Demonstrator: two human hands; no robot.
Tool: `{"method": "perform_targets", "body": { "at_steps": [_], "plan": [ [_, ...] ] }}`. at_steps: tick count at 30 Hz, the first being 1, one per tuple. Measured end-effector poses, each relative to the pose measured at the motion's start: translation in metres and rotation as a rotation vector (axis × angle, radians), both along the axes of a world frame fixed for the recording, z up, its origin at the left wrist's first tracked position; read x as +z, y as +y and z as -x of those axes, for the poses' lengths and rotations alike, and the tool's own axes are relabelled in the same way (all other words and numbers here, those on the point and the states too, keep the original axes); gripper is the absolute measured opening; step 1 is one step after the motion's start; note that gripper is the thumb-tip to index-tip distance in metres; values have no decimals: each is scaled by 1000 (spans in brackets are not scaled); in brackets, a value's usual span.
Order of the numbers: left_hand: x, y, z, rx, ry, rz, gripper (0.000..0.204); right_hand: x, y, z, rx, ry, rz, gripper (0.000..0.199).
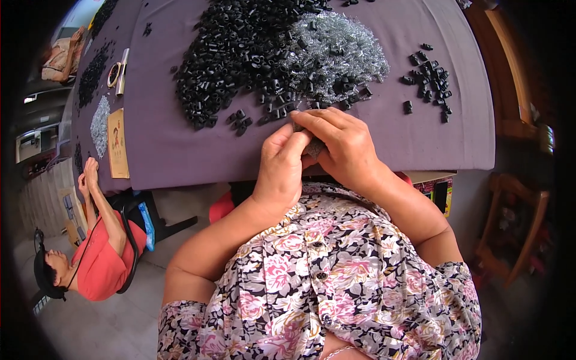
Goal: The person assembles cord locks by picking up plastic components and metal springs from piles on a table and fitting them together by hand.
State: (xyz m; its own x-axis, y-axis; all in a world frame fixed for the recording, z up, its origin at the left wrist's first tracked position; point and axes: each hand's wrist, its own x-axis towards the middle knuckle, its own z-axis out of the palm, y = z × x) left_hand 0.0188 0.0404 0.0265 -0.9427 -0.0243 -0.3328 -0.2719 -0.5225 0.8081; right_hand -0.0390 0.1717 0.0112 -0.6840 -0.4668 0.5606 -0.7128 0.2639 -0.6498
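Observation:
My left hand (280,163) and my right hand (343,139) meet at the table's near edge, fingers closed together. A rough grey-brown piece (314,148) shows between them, mostly covered; its kind is unclear. Whatever small part is between the fingertips is hidden. Just beyond my hands lie a large heap of small black plastic parts (225,60), some of them hollow, and a pile of shiny metal springs (339,54) overlapping its right side. A few black pieces (240,122) lie loose near my left hand. To the right is a smaller group of black cord locks (429,78).
A purple-grey cloth covers the table (444,138). At left are a tape roll (113,74), a brown card (118,143), and more springs (100,127). A person in a red top (105,264) works at the left side; another person's arm (71,54) shows farther off. A wooden chair (510,228) stands at right.

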Motion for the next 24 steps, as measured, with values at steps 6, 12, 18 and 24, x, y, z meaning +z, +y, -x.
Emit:
{"method": "perform_targets", "body": {
  "at_steps": [6, 12, 18, 24],
  "plan": [
    [10, 3, 0, 27, -62, -17, 22, -2, -1, 1, 20, -31, 22, 55],
    [9, -1, -2, 16, -59, -91, 23, 5, -1, -3, 54, -249, 57, 55],
    [9, -7, 0, -41, -65, -92, 24, 4, 4, 2, 65, -170, 10, 53],
    [14, -30, 10, -324, -70, 125, 30, 2, 2, 4, 14, -36, 5, 48]
  ]
}}
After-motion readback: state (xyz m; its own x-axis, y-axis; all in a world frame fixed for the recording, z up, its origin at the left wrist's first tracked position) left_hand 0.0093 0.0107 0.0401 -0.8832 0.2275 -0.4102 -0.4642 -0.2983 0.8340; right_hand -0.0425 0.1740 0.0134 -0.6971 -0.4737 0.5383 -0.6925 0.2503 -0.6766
